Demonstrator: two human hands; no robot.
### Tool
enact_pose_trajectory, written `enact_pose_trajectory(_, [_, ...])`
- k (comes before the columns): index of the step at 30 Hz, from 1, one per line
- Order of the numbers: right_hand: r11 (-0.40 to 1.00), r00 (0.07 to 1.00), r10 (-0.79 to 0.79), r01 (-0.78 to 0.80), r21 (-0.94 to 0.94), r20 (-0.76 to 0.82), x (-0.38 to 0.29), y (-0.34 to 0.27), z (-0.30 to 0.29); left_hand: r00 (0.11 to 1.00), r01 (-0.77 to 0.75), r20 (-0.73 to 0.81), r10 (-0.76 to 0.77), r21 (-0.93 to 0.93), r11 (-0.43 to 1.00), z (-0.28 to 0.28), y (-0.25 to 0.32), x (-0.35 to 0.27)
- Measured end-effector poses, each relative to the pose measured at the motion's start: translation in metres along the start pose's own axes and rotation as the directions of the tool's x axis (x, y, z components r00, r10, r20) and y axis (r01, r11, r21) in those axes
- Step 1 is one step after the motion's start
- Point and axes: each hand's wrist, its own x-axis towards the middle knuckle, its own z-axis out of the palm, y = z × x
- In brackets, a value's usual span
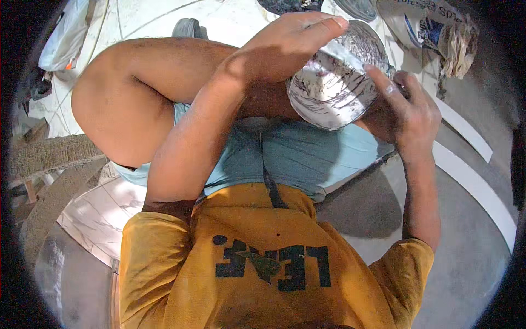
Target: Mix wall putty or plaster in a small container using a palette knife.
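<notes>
A round, shiny metal vessel [328, 92], apparently a bowl, is tilted above my folded legs. Dark streaks mark its silvery surface, and a pale straight band crosses it. My left hand [287, 45] is shut on its upper left side, with the fingers stretched along the rim. On the other side, the extended index finger of my right hand [415, 109] touches the vessel at the end of the pale band. The remaining right fingers are curled near a dark spot. Whether they hold a tool is not clear.
Pale veined tiles [144, 16] cover the floor ahead. A printed sack [415, 28] and a grey round lid-like thing [359, 8] are at upper right, a plastic bag [68, 37] at upper left. White strips [472, 185] lie on the grey floor at right; a rough board [53, 154] is at left.
</notes>
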Motion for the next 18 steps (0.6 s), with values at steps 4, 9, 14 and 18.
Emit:
enact_pose_trajectory(4, [0.996, 0.986, 0.092, -0.09, -0.024, 0.138, 0.007, 0.003, -0.006, 0.835, -0.506, 0.085, 0.544, 0.51, 0.696, -0.007, -0.042, 0.008])
enact_pose_trajectory(9, [0.986, 0.87, 0.161, -0.159, -0.044, 0.466, 0.007, 0.008, -0.03, 0.988, -0.134, -0.049, 0.144, 0.17, 0.976, -0.002, -0.017, -0.002])
enact_pose_trajectory(14, [0.975, 0.913, 0.223, -0.215, -0.06, 0.341, 0.004, -0.002, -0.032, 0.93, 0.194, 0.333, -0.154, -0.089, 0.977, -0.022, 0.039, 0.006])
enact_pose_trajectory(18, [0.931, 0.887, 0.305, -0.354, 0.086, 0.347, -0.015, -0.008, -0.023, 0.999, -0.046, -0.01, 0.048, 0.175, 0.983, 0.006, 0.014, -0.014])
